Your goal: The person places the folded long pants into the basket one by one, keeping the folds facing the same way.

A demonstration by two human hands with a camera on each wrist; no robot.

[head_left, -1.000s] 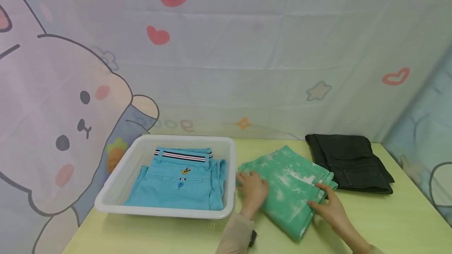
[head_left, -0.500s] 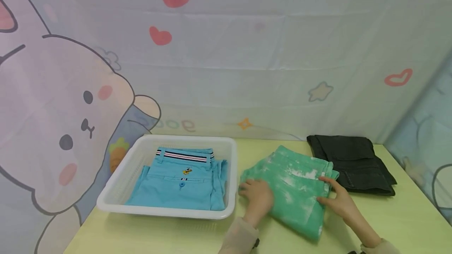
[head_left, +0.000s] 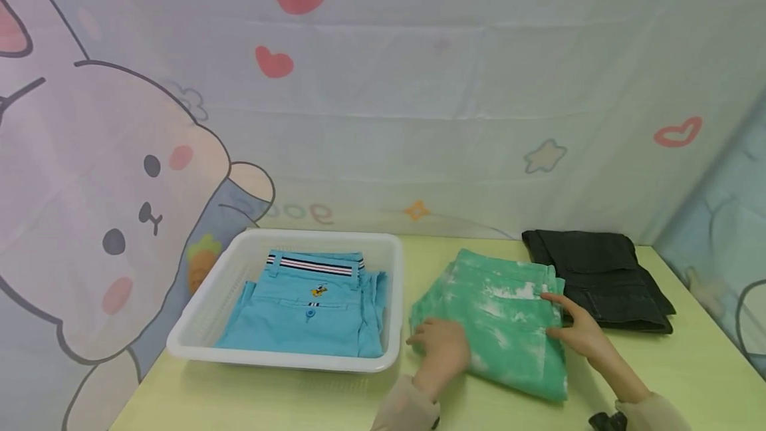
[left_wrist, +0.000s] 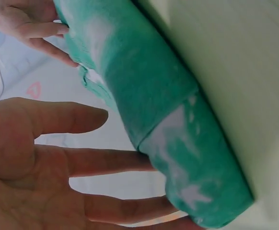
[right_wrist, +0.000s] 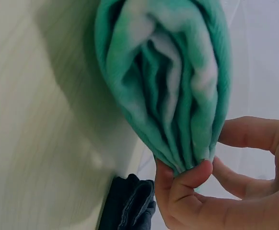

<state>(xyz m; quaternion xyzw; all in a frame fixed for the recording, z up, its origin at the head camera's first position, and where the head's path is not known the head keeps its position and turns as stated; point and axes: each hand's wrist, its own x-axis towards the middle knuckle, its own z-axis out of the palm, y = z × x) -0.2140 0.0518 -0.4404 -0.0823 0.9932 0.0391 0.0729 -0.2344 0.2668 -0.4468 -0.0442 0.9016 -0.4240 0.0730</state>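
Backdrop cloth [head_left: 383, 85]: is hanging behind everything, showing a cartoon rabbit [head_left: 120, 178], pink hearts and a star.
Pale yellow-green counter [head_left: 269, 398]: is carrying the basket and the clothes.
White plastic basket [head_left: 275, 360]: is standing on the left of the counter, holding the blue pants.
Green-and-white tie-dyed pants [head_left: 503, 331]: are lying folded on the counter, right of the basket, between both hands.
Blue pants [head_left: 293, 324]: are lying folded inside the basket, their striped waistband, embroidered motif and pocket button facing up.
Black pants [head_left: 604, 278]: are lying folded at the far right, just beside the green pair.
Left hand [head_left: 441, 351]: is touching the green pair's left edge, its fingers extending fairly straight, thumb standing apart.
Right hand [head_left: 577, 331]: is gripping the right edge, fingers curling under the folds.
Beige sleeves [head_left: 407, 404]: are covering both forearms.
Dark wrist device [head_left: 607, 422]: is showing beside the right sleeve.
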